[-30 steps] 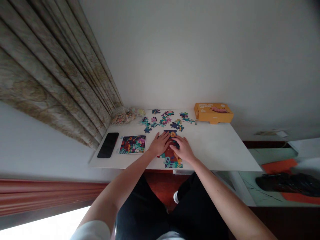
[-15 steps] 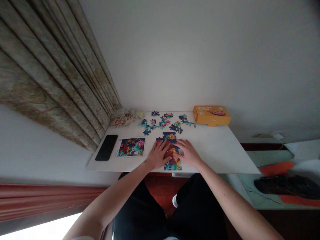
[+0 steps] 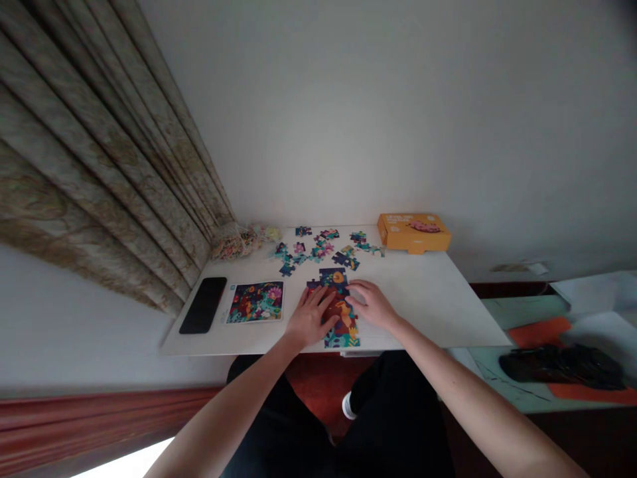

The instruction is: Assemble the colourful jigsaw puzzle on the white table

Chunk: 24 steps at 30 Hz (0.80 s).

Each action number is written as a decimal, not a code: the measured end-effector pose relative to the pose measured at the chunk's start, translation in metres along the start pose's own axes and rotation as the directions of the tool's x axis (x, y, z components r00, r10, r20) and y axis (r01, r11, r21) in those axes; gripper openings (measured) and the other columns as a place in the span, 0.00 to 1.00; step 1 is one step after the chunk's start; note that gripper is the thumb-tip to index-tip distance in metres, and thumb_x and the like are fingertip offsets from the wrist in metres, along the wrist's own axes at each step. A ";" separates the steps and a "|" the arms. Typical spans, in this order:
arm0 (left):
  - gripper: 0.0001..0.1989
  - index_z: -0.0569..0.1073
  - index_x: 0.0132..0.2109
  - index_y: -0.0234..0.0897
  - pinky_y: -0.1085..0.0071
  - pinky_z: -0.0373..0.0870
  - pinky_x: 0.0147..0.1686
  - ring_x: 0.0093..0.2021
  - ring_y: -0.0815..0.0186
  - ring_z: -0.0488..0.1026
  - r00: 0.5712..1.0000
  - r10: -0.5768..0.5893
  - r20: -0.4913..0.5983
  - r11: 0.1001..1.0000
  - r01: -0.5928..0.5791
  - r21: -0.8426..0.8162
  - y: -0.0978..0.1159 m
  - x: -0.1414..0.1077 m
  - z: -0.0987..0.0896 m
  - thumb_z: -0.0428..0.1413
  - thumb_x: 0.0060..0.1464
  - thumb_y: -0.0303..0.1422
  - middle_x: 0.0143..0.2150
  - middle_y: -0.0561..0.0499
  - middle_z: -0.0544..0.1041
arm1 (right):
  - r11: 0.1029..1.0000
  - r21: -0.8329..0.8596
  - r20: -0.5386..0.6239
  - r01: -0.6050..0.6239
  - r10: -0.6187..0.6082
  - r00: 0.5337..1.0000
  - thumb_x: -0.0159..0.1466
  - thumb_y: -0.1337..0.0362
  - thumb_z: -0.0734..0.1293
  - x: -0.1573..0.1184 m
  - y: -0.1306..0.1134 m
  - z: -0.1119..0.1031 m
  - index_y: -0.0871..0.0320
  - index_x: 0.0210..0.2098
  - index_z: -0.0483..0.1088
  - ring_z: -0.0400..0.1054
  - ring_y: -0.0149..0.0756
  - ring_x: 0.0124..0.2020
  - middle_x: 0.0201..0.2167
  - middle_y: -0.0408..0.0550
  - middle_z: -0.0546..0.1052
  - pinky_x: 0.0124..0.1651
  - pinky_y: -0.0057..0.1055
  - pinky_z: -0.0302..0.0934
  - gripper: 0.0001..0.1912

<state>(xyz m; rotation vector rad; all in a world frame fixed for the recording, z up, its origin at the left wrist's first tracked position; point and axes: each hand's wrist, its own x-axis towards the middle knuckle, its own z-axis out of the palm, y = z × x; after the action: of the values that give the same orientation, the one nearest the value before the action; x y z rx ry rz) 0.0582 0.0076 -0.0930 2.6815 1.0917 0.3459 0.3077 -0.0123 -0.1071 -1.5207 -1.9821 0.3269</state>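
A partly joined jigsaw puzzle (image 3: pixel 348 325) with dark red, blue and orange pictures lies near the table's front edge. My left hand (image 3: pixel 309 320) rests flat over its left side, fingers spread, covering part of it. At the puzzle's right edge sits my right hand (image 3: pixel 374 305), thumb and fingers apart, with the fingertips touching the border. No loose piece shows between them. Beyond the hands are several loose puzzle pieces (image 3: pixel 321 249), some joined in small clusters. To the left lies a reference picture card (image 3: pixel 256 302) with the puzzle's design.
A black phone (image 3: pixel 203 305) lies at the left of the white table (image 3: pixel 423 285). Behind it is a clear bag of small colourful things (image 3: pixel 236 242). An orange-yellow box (image 3: pixel 414 232) stands at the back right. A patterned curtain (image 3: pixel 109 146) hangs at the left.
The view has shifted slightly, so the table sits a little lower and further left. Both hands stay on the puzzle; the right fingers and thumb have moved slightly at its edge.
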 end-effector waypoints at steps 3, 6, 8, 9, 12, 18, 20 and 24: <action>0.29 0.64 0.73 0.43 0.46 0.50 0.76 0.76 0.53 0.58 1.000 -0.002 -0.028 1.000 0.001 -0.023 0.002 -0.001 -0.003 0.50 0.71 0.47 0.75 0.41 0.63 | 0.997 0.030 -0.074 -0.065 0.067 0.995 0.72 0.56 0.65 0.032 0.017 0.002 0.54 0.48 0.79 0.74 0.45 0.55 0.50 0.53 0.81 0.62 0.44 0.66 0.14; 0.27 0.67 0.71 0.44 0.46 0.52 0.75 0.74 0.52 0.61 0.999 -0.004 -0.050 0.999 0.002 -0.043 0.002 -0.001 -0.003 0.50 0.70 0.47 0.73 0.41 0.66 | 0.992 0.009 -0.085 -0.126 0.126 0.988 0.71 0.58 0.65 0.082 0.031 0.009 0.56 0.48 0.78 0.74 0.47 0.55 0.49 0.54 0.81 0.62 0.44 0.66 0.13; 0.26 0.70 0.69 0.43 0.47 0.52 0.76 0.73 0.52 0.62 0.999 -0.007 -0.054 0.999 0.004 -0.053 0.002 -0.001 -0.001 0.50 0.70 0.47 0.72 0.41 0.67 | 0.981 -0.008 -0.092 -0.193 0.191 0.977 0.70 0.58 0.65 0.118 0.037 0.017 0.59 0.53 0.76 0.72 0.49 0.58 0.53 0.58 0.80 0.64 0.45 0.64 0.16; 0.26 0.71 0.68 0.42 0.47 0.53 0.76 0.73 0.52 0.63 0.998 -0.009 -0.056 0.998 0.006 -0.056 0.002 -0.001 -0.001 0.50 0.70 0.47 0.72 0.41 0.67 | 0.970 -0.007 -0.097 -0.245 0.243 0.965 0.70 0.57 0.65 0.135 0.038 0.021 0.61 0.57 0.74 0.72 0.49 0.58 0.56 0.60 0.79 0.63 0.46 0.64 0.20; 0.25 0.73 0.66 0.41 0.48 0.53 0.76 0.72 0.53 0.64 0.998 -0.011 -0.067 0.997 0.006 -0.071 0.002 -0.002 0.002 0.51 0.70 0.47 0.71 0.41 0.69 | 0.943 -0.039 -0.071 -0.329 0.326 0.943 0.70 0.57 0.66 0.181 0.038 0.031 0.65 0.63 0.68 0.70 0.51 0.61 0.60 0.64 0.76 0.64 0.46 0.62 0.26; 0.24 0.74 0.64 0.39 0.47 0.57 0.73 0.69 0.52 0.68 0.994 -0.013 -0.109 0.991 -0.002 -0.133 0.004 -0.003 -0.001 0.54 0.68 0.45 0.67 0.40 0.73 | 0.884 -0.251 0.021 -0.396 0.413 0.910 0.68 0.57 0.68 0.240 0.038 0.042 0.59 0.67 0.66 0.65 0.57 0.66 0.64 0.64 0.73 0.64 0.51 0.62 0.30; 0.23 0.75 0.63 0.40 0.47 0.58 0.73 0.69 0.52 0.69 0.994 -0.014 -0.111 0.989 -0.002 -0.146 0.004 -0.003 -0.003 0.55 0.68 0.45 0.67 0.41 0.74 | 0.865 -0.292 0.071 -0.408 0.445 0.893 0.67 0.59 0.69 0.249 0.042 0.040 0.58 0.68 0.65 0.68 0.57 0.63 0.62 0.63 0.75 0.61 0.50 0.64 0.32; 0.23 0.74 0.64 0.41 0.48 0.57 0.74 0.68 0.53 0.69 0.995 -0.007 -0.095 0.987 -0.009 -0.163 0.005 -0.002 -0.007 0.56 0.67 0.44 0.67 0.42 0.74 | 0.882 -0.299 0.107 -0.365 0.411 0.906 0.62 0.62 0.73 0.248 0.058 0.028 0.60 0.65 0.70 0.74 0.55 0.56 0.53 0.61 0.81 0.57 0.45 0.66 0.32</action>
<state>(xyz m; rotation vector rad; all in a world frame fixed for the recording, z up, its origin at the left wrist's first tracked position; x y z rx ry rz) 0.0576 0.0036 -0.0856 2.5440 1.0394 0.5438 0.2986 0.2426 -0.0822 -2.1423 -1.8925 0.3663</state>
